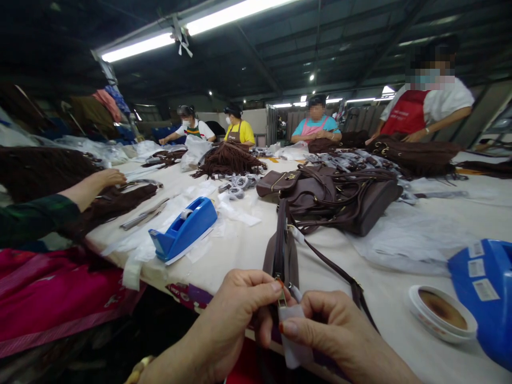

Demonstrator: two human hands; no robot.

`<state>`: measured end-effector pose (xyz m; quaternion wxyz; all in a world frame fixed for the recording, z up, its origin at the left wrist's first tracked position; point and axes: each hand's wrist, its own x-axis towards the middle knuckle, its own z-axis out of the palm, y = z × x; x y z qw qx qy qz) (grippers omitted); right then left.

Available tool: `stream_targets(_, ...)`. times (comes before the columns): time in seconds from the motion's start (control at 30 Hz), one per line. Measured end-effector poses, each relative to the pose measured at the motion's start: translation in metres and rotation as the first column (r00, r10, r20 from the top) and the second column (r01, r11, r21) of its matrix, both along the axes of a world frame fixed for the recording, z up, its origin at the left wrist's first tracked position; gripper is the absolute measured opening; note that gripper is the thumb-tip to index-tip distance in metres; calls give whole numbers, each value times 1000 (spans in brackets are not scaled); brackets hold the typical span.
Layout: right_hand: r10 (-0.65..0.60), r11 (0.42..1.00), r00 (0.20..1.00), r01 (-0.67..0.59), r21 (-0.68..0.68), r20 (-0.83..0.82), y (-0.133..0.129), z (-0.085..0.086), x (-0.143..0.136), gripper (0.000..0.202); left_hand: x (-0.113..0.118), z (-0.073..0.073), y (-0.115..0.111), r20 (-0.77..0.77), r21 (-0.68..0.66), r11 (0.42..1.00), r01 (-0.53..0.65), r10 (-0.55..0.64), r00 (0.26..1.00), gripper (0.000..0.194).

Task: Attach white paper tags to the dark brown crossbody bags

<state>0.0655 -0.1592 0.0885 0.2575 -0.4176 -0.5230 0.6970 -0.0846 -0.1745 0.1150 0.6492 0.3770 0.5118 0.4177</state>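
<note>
The left hand [244, 301] is pinching a small metal piece [282, 300] between thumb and finger, at the near end of a small brown bag [270, 256]. The right hand [340, 325] is pinching a white wrap [296, 346] just beside and below that, with the thumb in front.

The metal piece is looking hard and smooth, so it could slip; fingertips should hold it best. The wrap is looking thin, soft and light, so a gentle pinch near its top should do, and a hard tug might tear it.

The small brown bag is sitting just past the fingers on the table [234, 248]. It is looking light and a little bendy, so its side should be a good place to hold. Its thin strap [328, 260] is lying to the right of the fingers, looking floppy.

Farther ahead and right, a bigger brown bag [370, 205] is lying on its side, looking heavier. A blue tape holder [188, 226] is sitting ahead and left of the fingers.
</note>
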Motion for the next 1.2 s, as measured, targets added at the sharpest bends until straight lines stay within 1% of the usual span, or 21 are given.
stream_targets(0.13, -9, 1000, 1000, 9, -7, -5, 0, 1, 0, 46, 0, 1, 0, 16, -8, 1000, 7, -7, 1000, 22)
stream_targets(0.33, -35, 999, 998, 34, -36, -45, -1, 3, 3, 41, -2, -1, 1, -3, 14, 1000, 14, -14, 1000, 21)
stream_targets(0.5, -41, 999, 999, 40, -36, -14, 0, 0, 4, 40, -1, -1, 1, -3, 1, 1000, 23, -23, 1000, 21)
stream_targets(0.77, 21, 998, 997, -25, -60, -73, 0, -7, 6, 38, -2, -1, 1, -5, 23, 999, 32, -32, 999, 21)
stream_targets(0.9, 40, 998, 997, -44, -52, -62, 0, -5, 5, 39, -2, 0, 2, -3, 32, 999, 27, -27, 1000, 20)
stream_targets(1.2, -25, 995, 998, 19, -99, -60, -3, 3, 2, 42, -1, -1, 0, 25, 15, 1000, 8, -9, 1000, 18)
